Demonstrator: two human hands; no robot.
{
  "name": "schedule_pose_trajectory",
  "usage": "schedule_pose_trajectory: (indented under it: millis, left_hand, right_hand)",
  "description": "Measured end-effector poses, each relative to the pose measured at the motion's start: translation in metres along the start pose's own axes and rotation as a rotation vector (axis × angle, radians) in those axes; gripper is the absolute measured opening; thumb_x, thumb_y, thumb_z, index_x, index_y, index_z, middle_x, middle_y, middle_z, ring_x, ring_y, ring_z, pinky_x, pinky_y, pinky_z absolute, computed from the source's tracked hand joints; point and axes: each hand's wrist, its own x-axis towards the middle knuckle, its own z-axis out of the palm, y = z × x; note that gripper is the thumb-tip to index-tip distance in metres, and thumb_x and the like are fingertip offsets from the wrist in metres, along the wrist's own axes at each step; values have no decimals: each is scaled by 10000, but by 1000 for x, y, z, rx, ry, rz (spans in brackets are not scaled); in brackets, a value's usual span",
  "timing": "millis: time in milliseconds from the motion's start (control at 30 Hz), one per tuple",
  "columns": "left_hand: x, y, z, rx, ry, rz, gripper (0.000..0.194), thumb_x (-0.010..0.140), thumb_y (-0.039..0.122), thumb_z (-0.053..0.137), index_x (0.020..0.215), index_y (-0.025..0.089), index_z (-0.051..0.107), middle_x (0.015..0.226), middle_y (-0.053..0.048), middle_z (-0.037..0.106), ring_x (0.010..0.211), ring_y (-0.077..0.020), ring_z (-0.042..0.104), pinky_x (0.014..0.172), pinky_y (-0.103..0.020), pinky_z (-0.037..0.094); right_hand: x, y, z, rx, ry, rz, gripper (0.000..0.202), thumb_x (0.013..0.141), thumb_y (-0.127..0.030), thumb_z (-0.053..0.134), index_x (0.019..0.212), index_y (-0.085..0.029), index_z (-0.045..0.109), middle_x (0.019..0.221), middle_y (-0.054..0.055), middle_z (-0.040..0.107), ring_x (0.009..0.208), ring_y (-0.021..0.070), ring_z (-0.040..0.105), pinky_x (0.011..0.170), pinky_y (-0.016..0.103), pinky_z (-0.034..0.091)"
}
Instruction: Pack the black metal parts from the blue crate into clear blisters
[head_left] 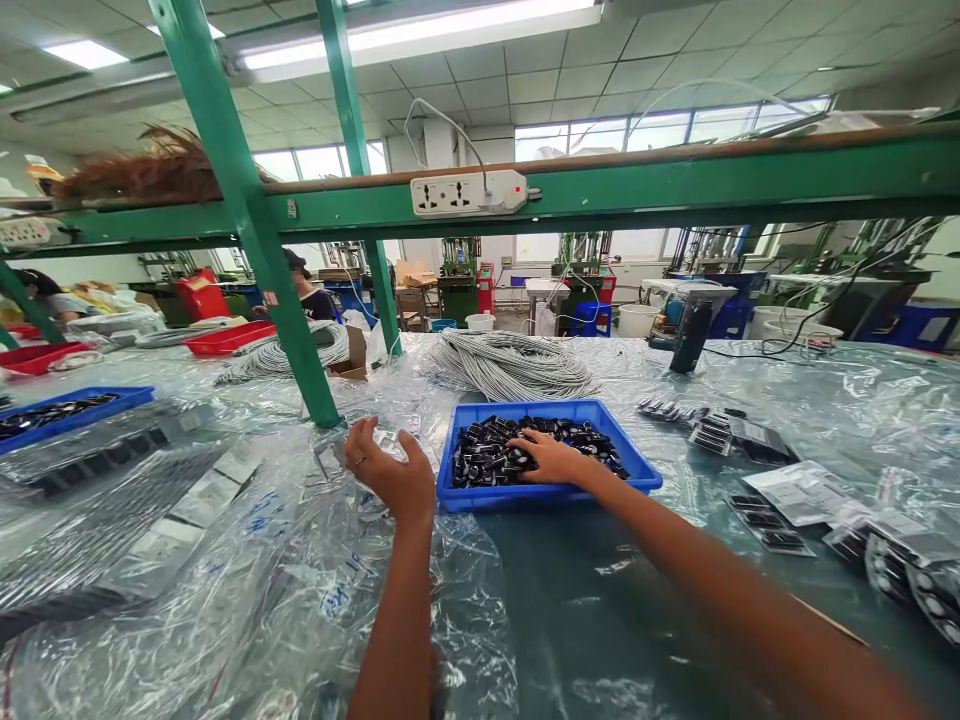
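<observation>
Fingers (525,442) of the right hand (551,458) reach down among small black parts (487,455) heaped in a blue tray (555,497); thumb and forefinger look apart, but whether they grip a part I cannot tell. To their left, outside the tray's near left corner, the left hand (394,480) is raised, palm turned toward the tray, its fingers loosely curled and thumb apart, with nothing visible in its grasp; one finger wears a ring. Below and left of those fingers, clear plastic bags (300,580) spread over the table. Just beyond the left fingertips stands a green post (289,330). Past the right fingers, behind the tray, lies a coil of pale cable (514,365). Well to their right are packaged parts (769,525). High above them, a white power strip (469,194) is mounted on a green beam (712,178).
</observation>
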Motion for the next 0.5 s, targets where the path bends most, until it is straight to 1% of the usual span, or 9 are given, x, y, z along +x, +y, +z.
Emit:
schedule_pose_trajectory:
  millis: [100,167,233,300,333,367,400,467,500]
  left_hand:
    - [-2,2,2,-18,-23,9,352,844,242,500,1175,125,523,1282,-194,529,1293,-306,439,1119,-501,314]
    - [-4,4,3,-31,-42,22,344,843,239,502,1167,128,524,1273,-190,533,1288,-307,440,1117,-503,314]
    - [-6,6,5,-45,-61,51,334,842,231,506,1160,131,526,1260,-182,538,1272,-303,449,1111,-496,319]
    - [-10,9,7,-63,-78,81,314,847,228,509,1149,141,528,1234,-167,550,1243,-293,468,1100,-488,332]
    - [-12,11,8,-74,-90,91,301,856,232,507,1144,147,527,1218,-159,556,1224,-288,479,1087,-485,345]
    - [-15,14,9,-85,-108,99,288,866,239,503,1140,152,526,1202,-154,561,1205,-285,489,1070,-483,361]
    - [-18,16,11,-98,-131,107,278,878,248,495,1138,154,524,1188,-152,566,1185,-283,499,1051,-482,379]
    - [-26,24,14,-129,-199,135,267,897,267,480,1135,155,524,1166,-153,574,1155,-282,515,1012,-477,411]
    - [-30,28,16,-147,-236,155,265,902,273,476,1135,155,524,1158,-153,577,1149,-283,519,998,-473,423]
  right_hand:
    - [-16,21,-11,-87,31,86,617,871,-401,638,1451,-277,467,1576,175,314,1448,403,274,1090,709,244]
    - [-32,33,-23,-96,102,126,638,876,-424,631,1459,-230,458,1563,199,328,1450,400,271,1120,675,227]
    - [-58,43,-38,-66,228,131,647,877,-425,627,1459,-205,451,1547,198,353,1432,377,323,1134,589,289]
    - [-97,55,-48,-34,355,132,519,911,-410,567,1377,-182,532,1448,185,480,1321,331,483,1073,485,411]
    - [-120,61,-49,-33,384,147,423,940,-386,512,1293,-167,592,1337,175,570,1202,298,579,1005,435,471]
    - [-144,67,-47,-54,366,179,345,955,-350,472,1174,-149,648,1189,165,643,1054,272,647,916,401,514]
    - [-168,73,-42,-108,320,196,307,955,-318,463,1104,-142,666,1110,159,663,971,261,663,856,382,527]
    - [-209,79,-25,-279,226,255,231,895,-181,511,1049,-127,675,1072,169,664,956,275,659,812,369,520]
    - [-224,79,-14,-363,189,293,254,859,-92,504,1045,-116,675,1068,180,665,976,287,654,821,373,512]
